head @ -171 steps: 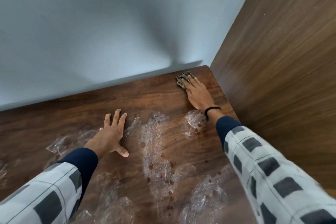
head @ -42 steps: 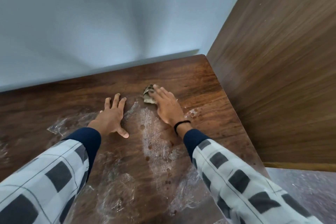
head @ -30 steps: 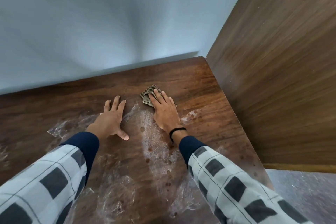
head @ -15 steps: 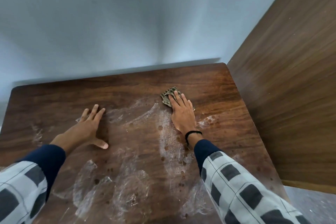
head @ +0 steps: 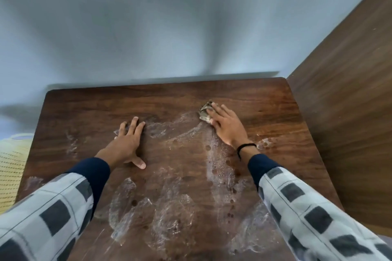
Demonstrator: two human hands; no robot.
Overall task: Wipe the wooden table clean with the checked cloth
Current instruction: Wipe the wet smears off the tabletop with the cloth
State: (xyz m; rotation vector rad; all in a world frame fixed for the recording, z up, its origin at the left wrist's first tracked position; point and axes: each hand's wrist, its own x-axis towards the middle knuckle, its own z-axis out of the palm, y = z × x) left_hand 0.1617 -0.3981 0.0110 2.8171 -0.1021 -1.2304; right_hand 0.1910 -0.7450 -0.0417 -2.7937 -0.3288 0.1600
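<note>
Wooden table [head: 265,101] | right hand [head: 228,128] flat on checked cloth [head: 204,113] (earlier in far corner) | left hand [head: 127,144] flat

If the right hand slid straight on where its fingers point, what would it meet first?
Only bare dark wooden table, then likely the pale grey wall behind its far edge; depth unclear.

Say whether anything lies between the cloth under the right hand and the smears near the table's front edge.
Nothing visible does. The right hand presses the checked cloth onto the wooden table; the smears lie toward the person. The left hand rests flat off to the side.
</note>
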